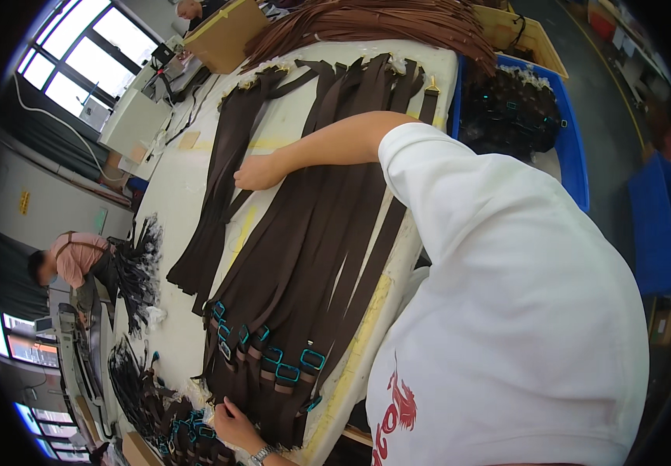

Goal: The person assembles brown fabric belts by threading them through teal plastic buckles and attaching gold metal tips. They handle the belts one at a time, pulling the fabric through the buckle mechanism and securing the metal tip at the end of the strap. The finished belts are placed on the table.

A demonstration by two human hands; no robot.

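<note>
My right hand [262, 172], at the end of the arm reaching across the table, is closed in a pinch on a dark brown strap [237, 204]. That strap lies between a narrow bundle of straps [227, 171] and a wider spread of straps [304, 225]. Teal rectangular buckles [312, 359] sit near the lower ends of the wider spread. My left hand [234, 427], with a watch on its wrist, is closed at the lower ends of these straps, beside the buckles. The straps there partly hide its fingertips.
The pale table [176, 210] carries more buckled straps [188, 435] and dark bundles [141, 272] along its far side. Reddish-brown strips [374, 27] are heaped at the top. A blue crate [576, 147] stands beside the table. A co-worker [79, 256] bends over at the left.
</note>
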